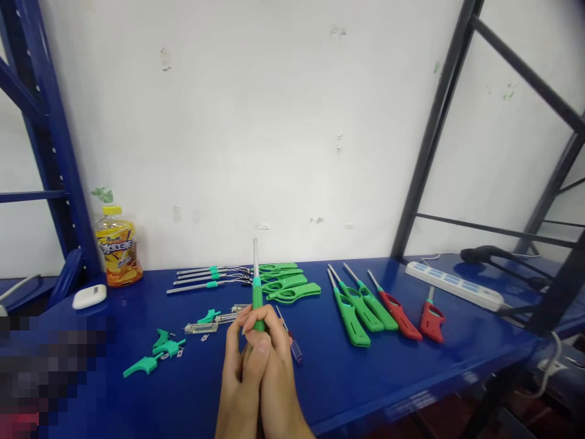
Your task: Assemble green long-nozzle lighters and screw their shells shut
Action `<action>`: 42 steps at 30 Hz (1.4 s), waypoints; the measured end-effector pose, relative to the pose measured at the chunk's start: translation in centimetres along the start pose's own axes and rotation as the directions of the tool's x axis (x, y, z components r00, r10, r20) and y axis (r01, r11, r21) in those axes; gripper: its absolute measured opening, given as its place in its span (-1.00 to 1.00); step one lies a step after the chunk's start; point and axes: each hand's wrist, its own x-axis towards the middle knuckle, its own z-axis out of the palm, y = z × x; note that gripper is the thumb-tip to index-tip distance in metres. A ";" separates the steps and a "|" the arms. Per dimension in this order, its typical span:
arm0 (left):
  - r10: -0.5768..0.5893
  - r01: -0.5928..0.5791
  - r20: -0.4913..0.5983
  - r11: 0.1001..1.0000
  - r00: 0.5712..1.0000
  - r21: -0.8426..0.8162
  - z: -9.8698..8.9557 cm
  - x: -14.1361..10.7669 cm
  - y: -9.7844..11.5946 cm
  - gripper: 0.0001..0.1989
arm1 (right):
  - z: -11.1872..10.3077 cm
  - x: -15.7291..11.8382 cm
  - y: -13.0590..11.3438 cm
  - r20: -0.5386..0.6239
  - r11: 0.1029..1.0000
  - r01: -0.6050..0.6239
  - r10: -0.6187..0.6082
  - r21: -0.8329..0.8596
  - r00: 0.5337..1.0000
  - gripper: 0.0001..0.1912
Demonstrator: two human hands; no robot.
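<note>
Both my hands are wrapped around one green lighter, a long-necked kind with a metal tube pointing up and away from me. My left hand closes on it from the left, and my right hand from the right, thumbs close together. Most of the handle is hidden by my fingers. Behind it lie several green handle shells and several metal tubes with wires. Left of my hands are loose green triggers and clear fuel tanks. A screwdriver lies just right of my right hand.
Several green lighters and red lighters lie on the blue table to the right. A white power strip is farther right. At the left stand a drink bottle and a white case. Metal posts rise beside the wall.
</note>
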 end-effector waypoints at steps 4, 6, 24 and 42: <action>-0.037 0.043 0.125 0.998 0.991 -0.044 0.5 0.4 -0.2 -0.23 | -4.1 3.0 -1.9 -0.020 0.871 0.217 -0.252 -0.441 0.968 -0.85; -0.073 0.087 0.213 0.995 0.974 -0.058 0.4 0.8 -0.2 -0.29 | -7.1 5.0 -2.9 -0.082 0.816 0.185 -0.273 -0.548 0.959 -0.81; -0.099 0.099 0.303 0.995 0.948 0.014 0.3 0.5 0.3 -0.77 | -13.7 8.1 -1.2 -0.090 -0.025 -0.090 0.000 -0.996 0.996 -0.70; 0.117 -0.420 0.604 0.820 0.788 0.389 0.7 1.7 6.8 -0.74 | -13.7 10.2 -1.0 0.427 0.021 0.427 0.091 -0.904 0.900 -0.63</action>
